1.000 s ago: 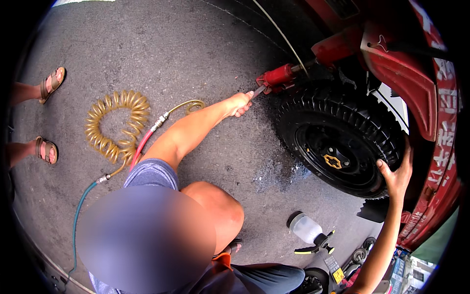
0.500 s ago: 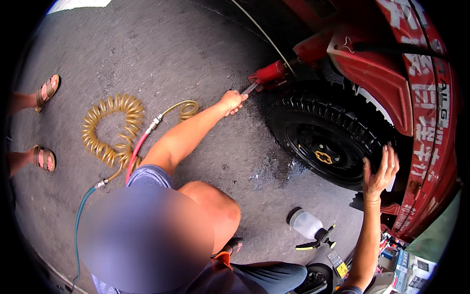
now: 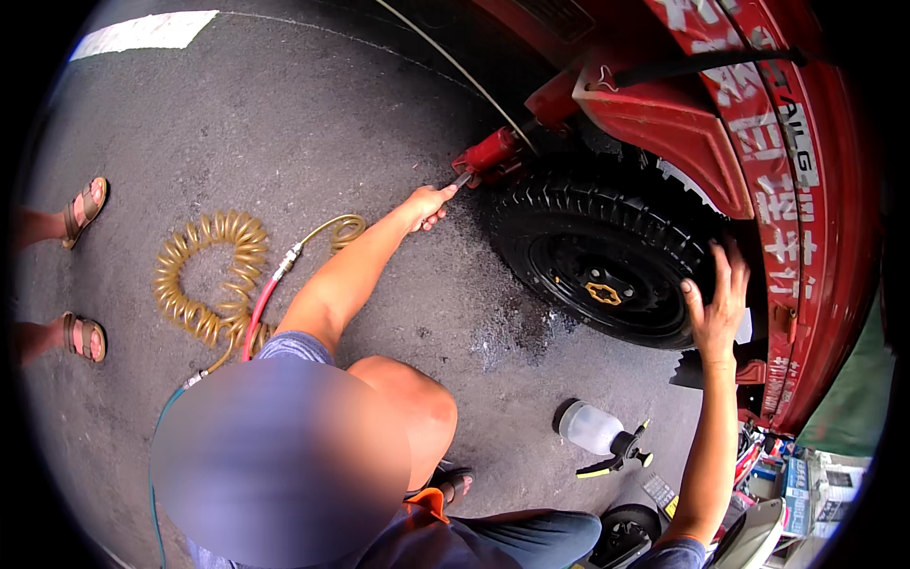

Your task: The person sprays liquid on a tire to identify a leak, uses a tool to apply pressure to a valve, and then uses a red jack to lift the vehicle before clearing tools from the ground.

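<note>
My left hand (image 3: 427, 207) grips a metal bar (image 3: 462, 181) attached to a red cylindrical jack-like fitting (image 3: 490, 152) beside the wheel. A black treaded tyre (image 3: 545, 247) with a dark rim and yellow hub piece (image 3: 604, 293) sits under the red vehicle's body (image 3: 664, 137). My right hand (image 3: 716, 294) is curved over the tyre's right side, thumb on the sidewall, fingers at the tread.
A coiled amber air hose (image 3: 185, 284) with metal couplers lies at left, near another person's sandalled foot (image 3: 85, 337). A translucent bottle with black handle (image 3: 592, 427) lies below the wheel. Clutter (image 3: 806, 493) is at lower right. A blurred patch covers the lower left.
The view has turned, so wheel and vehicle appear farther left and more red side panel shows. My right hand's fingers shifted along the tyre; my left stays on the bar.
</note>
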`<state>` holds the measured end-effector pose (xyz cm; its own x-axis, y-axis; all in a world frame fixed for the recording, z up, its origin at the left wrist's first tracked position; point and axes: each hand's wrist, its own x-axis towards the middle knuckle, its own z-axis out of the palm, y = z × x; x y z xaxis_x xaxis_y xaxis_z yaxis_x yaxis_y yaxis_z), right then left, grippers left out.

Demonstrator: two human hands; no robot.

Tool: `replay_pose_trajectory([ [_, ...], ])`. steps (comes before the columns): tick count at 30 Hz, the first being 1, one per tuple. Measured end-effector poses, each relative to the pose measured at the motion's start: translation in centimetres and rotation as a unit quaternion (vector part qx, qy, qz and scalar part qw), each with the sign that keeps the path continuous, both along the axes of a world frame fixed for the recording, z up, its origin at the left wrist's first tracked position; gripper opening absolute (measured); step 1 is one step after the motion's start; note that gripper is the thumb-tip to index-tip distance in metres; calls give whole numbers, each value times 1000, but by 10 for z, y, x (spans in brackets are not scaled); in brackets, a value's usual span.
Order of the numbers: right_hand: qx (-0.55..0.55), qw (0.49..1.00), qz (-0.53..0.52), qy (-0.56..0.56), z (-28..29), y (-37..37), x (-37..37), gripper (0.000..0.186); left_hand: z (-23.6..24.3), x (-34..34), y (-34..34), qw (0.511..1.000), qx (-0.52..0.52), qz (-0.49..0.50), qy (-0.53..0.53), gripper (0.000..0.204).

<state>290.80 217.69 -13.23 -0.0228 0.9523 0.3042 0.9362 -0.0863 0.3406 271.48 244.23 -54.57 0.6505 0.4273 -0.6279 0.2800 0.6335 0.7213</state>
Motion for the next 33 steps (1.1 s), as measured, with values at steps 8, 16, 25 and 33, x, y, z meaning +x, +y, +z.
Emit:
replay_pose_trajectory([
  [8, -68, 968, -138, 197, 15, 28, 11, 89, -13, -9, 19, 892, 394, -48, 215, 39],
  [16, -39, 967, -160, 193, 7, 28, 24, 87, 6, 1, 1, 997, -57, 51, -29, 31],
  [25, 9, 982, -119, 147, 5, 28, 24, 82, 0, 2, 8, 999, 26, -40, 12, 34],
  [33, 10, 982, -142, 123, 5, 27, 17, 78, -2, -69, -86, 977, 117, -180, 17, 37],
])
